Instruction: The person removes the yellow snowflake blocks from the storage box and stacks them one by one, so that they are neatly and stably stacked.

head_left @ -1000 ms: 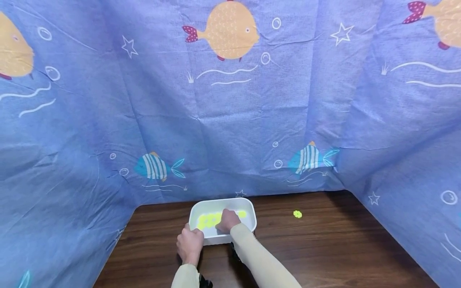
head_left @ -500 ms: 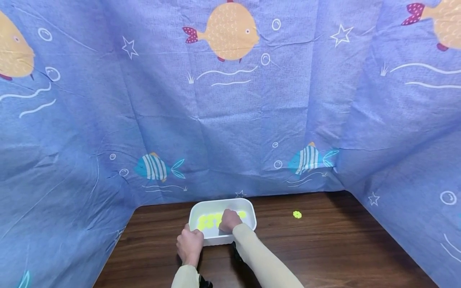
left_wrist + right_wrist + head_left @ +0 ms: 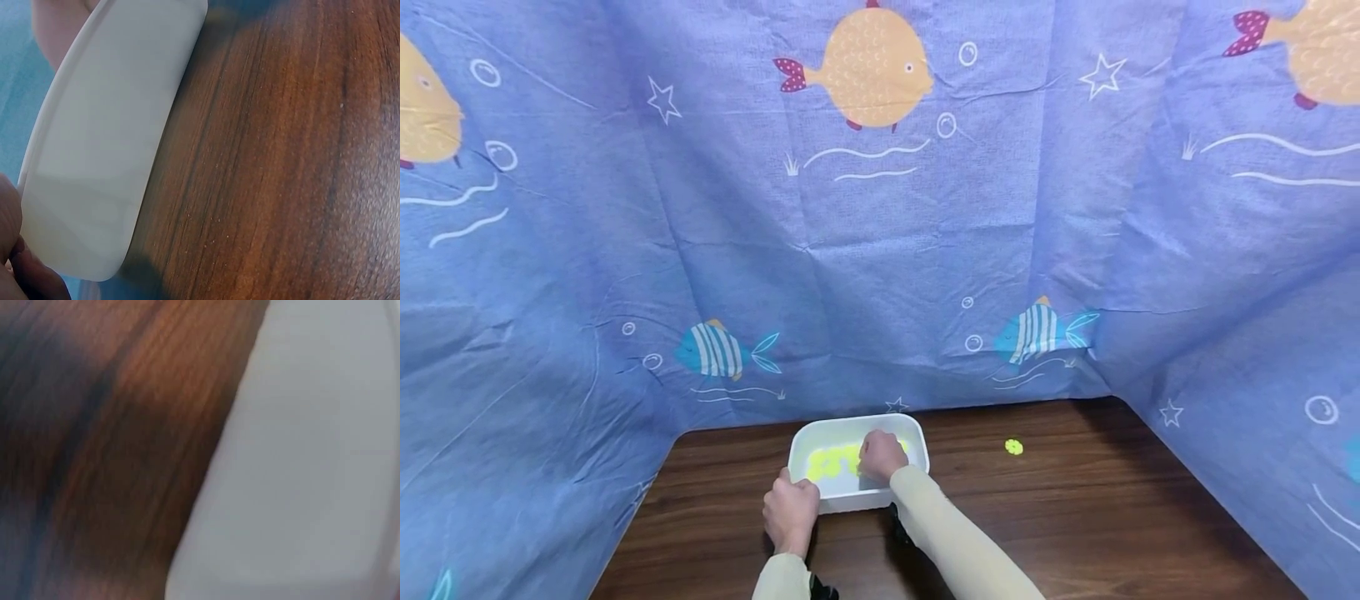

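A white rectangular container (image 3: 853, 502) stands on the table, with yellow flower-shaped pieces (image 3: 824, 463) lying in rows on its floor. My left hand (image 3: 792, 510) grips its near left corner; in the left wrist view, finger and thumb (image 3: 37, 275) close on the rim. Reaching inside from the front, my right hand (image 3: 882, 457) is low over the pieces with bent fingers. Its fingertips are hidden, so whether it pinches a piece cannot be seen. The right wrist view has only the container's outer wall (image 3: 300, 456) and blurred wood.
One loose yellow flower-shaped piece (image 3: 1013, 447) lies on the brown wooden table (image 3: 1112, 500), right of the container. A blue fish-print curtain (image 3: 880, 333) closes off the back and both sides.
My right hand has shifted a little to the right inside the container, uncovering more yellow on its left. The left hand keeps its grip on the corner. The head view has turned slightly.
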`<state>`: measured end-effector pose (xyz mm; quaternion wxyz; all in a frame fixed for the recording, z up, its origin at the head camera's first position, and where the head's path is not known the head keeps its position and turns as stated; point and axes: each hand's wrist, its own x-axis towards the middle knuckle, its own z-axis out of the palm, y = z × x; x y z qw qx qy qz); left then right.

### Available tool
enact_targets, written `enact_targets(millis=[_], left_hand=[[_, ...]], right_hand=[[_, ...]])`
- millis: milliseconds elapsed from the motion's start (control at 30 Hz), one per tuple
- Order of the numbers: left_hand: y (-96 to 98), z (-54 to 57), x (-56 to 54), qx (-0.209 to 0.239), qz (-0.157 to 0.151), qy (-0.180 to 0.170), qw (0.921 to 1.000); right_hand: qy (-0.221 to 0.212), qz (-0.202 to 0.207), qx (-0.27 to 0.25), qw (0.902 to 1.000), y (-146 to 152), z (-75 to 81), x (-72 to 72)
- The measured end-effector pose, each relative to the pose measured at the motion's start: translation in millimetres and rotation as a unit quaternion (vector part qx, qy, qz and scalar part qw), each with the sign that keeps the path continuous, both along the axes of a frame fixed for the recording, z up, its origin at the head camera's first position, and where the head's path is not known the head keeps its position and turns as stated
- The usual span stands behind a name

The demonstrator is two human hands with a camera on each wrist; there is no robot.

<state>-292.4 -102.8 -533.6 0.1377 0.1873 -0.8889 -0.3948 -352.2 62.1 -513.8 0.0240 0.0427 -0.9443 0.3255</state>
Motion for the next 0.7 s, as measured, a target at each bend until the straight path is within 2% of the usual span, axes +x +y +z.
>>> enact_targets(millis=[167, 267, 333, 533, 700], left_hand=[[-1.2, 0.7, -0.4, 0.001, -0.006, 0.005, 1.0000], [-1.1, 1.4, -0.3, -0.004, -0.007, 0.009, 0.9999], [-0.6, 2.0, 0.0, -0.006, -0.010, 0.009, 0.9999], [0.3, 1.8, 0.0, -0.001, -0.012, -0.002, 0.9999], [-1.0, -0.3, -0.1, -0.004, -0.013, -0.004, 0.9999]], right_hand=[[0.054, 0.040, -0.038, 0.9970, 12.2, 13.5, -5.4], [0.068, 0.050, -0.068, 0.9940, 25.1, 27.3, -10.5], [0.066, 0.038, -0.091, 0.9930, 37.5, 39.9, -14.3], [0.067, -0.044, -0.122, 0.9892, 92.9, 77.4, -27.3], [0.061, -0.075, -0.114, 0.9888, 158.0, 87.5, -30.5]])
